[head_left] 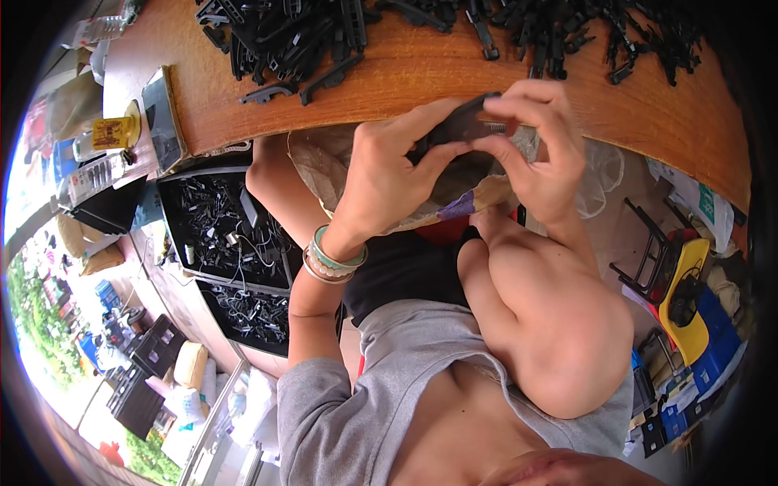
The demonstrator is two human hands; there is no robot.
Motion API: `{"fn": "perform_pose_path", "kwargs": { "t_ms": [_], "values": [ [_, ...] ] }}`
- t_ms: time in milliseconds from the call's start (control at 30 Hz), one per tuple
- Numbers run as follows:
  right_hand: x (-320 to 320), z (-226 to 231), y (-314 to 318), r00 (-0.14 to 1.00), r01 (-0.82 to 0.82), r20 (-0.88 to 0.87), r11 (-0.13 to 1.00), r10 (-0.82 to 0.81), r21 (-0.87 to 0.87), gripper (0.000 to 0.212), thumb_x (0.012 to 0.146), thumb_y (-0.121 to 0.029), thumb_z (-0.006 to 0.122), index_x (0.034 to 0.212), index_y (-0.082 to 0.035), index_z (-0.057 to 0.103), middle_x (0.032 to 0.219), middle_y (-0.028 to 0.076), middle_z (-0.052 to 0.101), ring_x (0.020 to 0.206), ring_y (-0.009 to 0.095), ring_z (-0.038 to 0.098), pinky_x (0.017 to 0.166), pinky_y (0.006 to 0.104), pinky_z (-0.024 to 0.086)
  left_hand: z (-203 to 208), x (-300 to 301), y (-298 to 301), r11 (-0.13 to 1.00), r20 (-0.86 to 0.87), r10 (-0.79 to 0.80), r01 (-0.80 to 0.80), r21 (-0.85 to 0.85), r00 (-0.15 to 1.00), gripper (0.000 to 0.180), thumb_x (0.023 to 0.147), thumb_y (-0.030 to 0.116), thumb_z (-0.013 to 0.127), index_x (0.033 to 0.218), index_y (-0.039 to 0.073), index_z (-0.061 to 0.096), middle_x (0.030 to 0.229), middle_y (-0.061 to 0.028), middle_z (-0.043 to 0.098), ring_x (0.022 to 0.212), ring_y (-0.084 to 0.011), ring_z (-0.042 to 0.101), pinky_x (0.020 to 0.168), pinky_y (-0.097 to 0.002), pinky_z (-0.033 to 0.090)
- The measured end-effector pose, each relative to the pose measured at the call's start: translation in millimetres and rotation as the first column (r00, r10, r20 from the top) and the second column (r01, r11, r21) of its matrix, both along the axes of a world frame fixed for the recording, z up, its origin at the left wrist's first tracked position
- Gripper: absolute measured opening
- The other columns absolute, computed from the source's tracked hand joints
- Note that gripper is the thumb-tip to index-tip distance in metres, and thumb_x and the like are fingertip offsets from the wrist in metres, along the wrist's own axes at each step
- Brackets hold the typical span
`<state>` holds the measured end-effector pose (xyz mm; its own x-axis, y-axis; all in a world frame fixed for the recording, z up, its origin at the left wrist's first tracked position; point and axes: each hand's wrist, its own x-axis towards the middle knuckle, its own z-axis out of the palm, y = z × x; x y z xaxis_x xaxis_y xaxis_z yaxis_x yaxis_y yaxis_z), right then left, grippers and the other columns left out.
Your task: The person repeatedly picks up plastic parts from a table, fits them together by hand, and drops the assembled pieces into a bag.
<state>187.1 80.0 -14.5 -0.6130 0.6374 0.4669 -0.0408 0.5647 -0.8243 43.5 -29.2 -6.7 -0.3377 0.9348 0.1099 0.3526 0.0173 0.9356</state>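
Grey shirt (pixel 397 356) nearest | dark plastic part (pixel 458 125): elongated, slightly blurred, fine ribbed detail toward its right end | it is raised over brown paper bag (pixel 312 164), by wooden table (pixel 405 74) edge | left hand (pixel 393 166) clamps its left end | right hand (pixel 545 146) at its right end, cannot tell whether pinching

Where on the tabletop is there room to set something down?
Bare wood shows between the left heap of black parts, the dark flat object and the left end of the tabletop; also between the right heap and the near edge. Crowded: the far side, under both heaps, and around the left hand and right hand.
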Motion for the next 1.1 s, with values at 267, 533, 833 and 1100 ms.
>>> {"fn": "perform_pose_path", "kwargs": {
  "t_ms": [267,533,833,1100],
  "values": [
    [5.1,-8.6,2.9,0.991,-0.124,0.044,0.990,0.127,-0.063,0.041,0.067,0.009,0.072,0.105,-0.003,0.064,0.095,0.010,0.064,0.079,0.018,0.061,0.065,0.0260,0.048,-2.1,1.0,0.1,0.997,-0.133,-0.040,0.047,0.055,0.990,0.031,0.076,0.002,0.069,0.107,0.000,0.064,0.091,-0.0179,0.067,0.074,-0.0330,0.066,0.064,-0.0329,0.053],
    [3.7,-11.9,-1.9,0.999,-0.028,0.038,0.989,0.034,-0.146,0.036,0.066,0.015,0.067,0.099,-0.001,0.065,0.091,0.010,0.063,0.074,0.018,0.059,0.063,0.0269,0.048,-2.6,-0.8,3.8,0.996,-0.111,-0.079,0.082,0.024,0.991,0.030,0.077,0.003,0.069,0.107,0.000,0.064,0.090,-0.0169,0.067,0.069,-0.0312,0.065,0.056,-0.0319,0.052],
    [2.9,-18.5,13.2,0.947,-0.290,0.105,0.949,0.304,-0.127,0.028,0.075,0.002,0.070,0.102,-0.002,0.065,0.092,0.009,0.064,0.070,0.018,0.059,0.058,0.0258,0.047,-16.5,-13.7,-11.5,0.994,-0.134,-0.022,0.037,0.107,0.991,0.039,0.073,0.019,0.079,0.104,0.000,0.064,0.084,-0.0125,0.066,0.069,-0.0233,0.065,0.056,-0.0299,0.050],
    [-36.8,-20.9,49.4,0.934,0.184,0.203,0.883,-0.294,0.432,0.016,0.081,-0.010,0.069,0.096,-0.005,0.063,0.087,0.007,0.061,0.068,0.024,0.062,0.056,0.0318,0.048,-25.7,-61.5,-9.4,0.917,-0.788,0.309,-0.386,0.099,0.533,0.011,0.079,0.004,0.067,0.086,0.003,0.059,0.094,-0.0085,0.056,0.075,-0.0270,0.057,0.060,-0.0363,0.047]
  ]
}}
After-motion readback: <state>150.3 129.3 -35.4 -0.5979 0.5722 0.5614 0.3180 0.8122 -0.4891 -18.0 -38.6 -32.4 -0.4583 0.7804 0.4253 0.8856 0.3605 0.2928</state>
